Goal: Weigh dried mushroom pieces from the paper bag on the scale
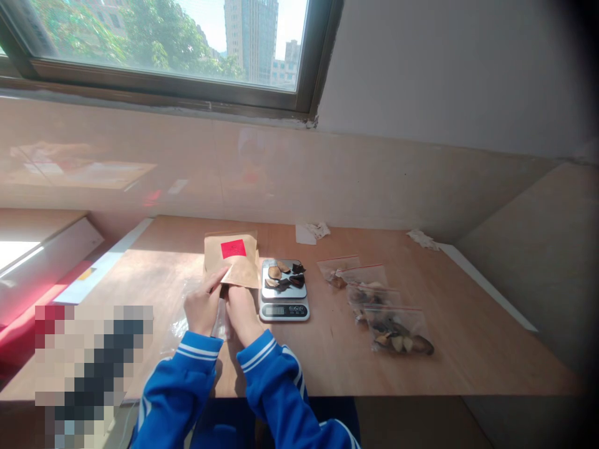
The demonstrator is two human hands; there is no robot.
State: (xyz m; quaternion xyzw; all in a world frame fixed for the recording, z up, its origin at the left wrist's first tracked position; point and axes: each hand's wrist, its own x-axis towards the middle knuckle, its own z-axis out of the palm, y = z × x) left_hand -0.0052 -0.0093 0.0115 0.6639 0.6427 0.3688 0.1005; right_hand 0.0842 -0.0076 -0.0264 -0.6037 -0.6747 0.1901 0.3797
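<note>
A brown kraft paper bag (213, 252) with a red label (233, 249) lies on the table, its near edge towards me. My left hand (202, 308) pinches that edge at its left side. The fingers of my right hand (244, 312) go out of sight at the same edge, apparently into the bag's mouth. Just right of the bag stands a digital kitchen scale (284, 312). On its plate are several dried slices (275, 272), some pale tan and some dark. Clear plastic bags (187, 324) lie partly under and beside my left hand.
Several zip bags (397, 330) with dried pieces lie overlapping to the right of the scale. Crumpled tissue (320, 231) and a white card (305, 235) are by the wall. A blurred-out area (93, 368) covers the left front. A window (187, 37) is above.
</note>
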